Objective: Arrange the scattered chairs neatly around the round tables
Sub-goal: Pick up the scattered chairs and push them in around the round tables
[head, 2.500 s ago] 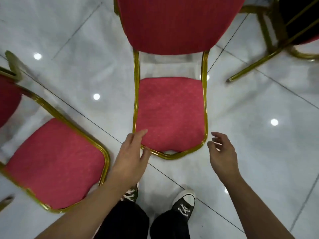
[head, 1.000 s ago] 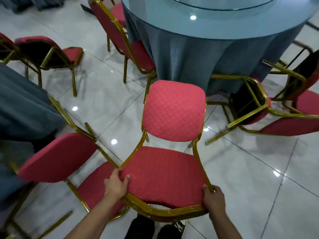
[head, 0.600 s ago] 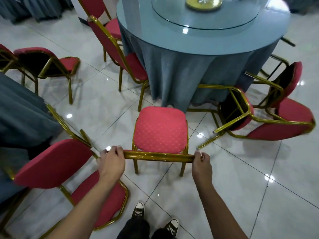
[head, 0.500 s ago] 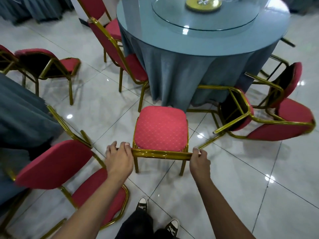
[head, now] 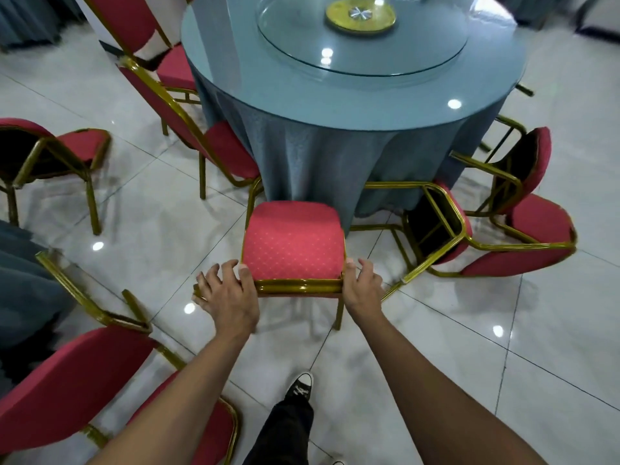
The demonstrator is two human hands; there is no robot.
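Observation:
A red padded chair (head: 292, 245) with a gold frame stands upright at the near side of the round table (head: 335, 105), its far edge against the blue tablecloth. My left hand (head: 228, 292) touches the left end of the chair's near gold rail with its thumb, fingers spread. At the rail's right end my right hand (head: 362, 283) rests the same way, fingers relaxed. Two more chairs (head: 523, 243) lie tipped over on the floor to the right of it. Another chair (head: 228, 152) stands at the table's left side.
A tipped red chair (head: 67, 374) lies at my lower left beside a second blue-clothed table (head: 20, 290). One more chair (head: 50, 152) stands at the far left. A glass turntable (head: 362, 38) with a gold disc sits on the round table. My foot (head: 300, 387) is on glossy white tiles.
The chair was lifted, set down upright and pushed closer to the tablecloth. Both hands went from gripping its near gold rail to lying loosely at the rail's ends.

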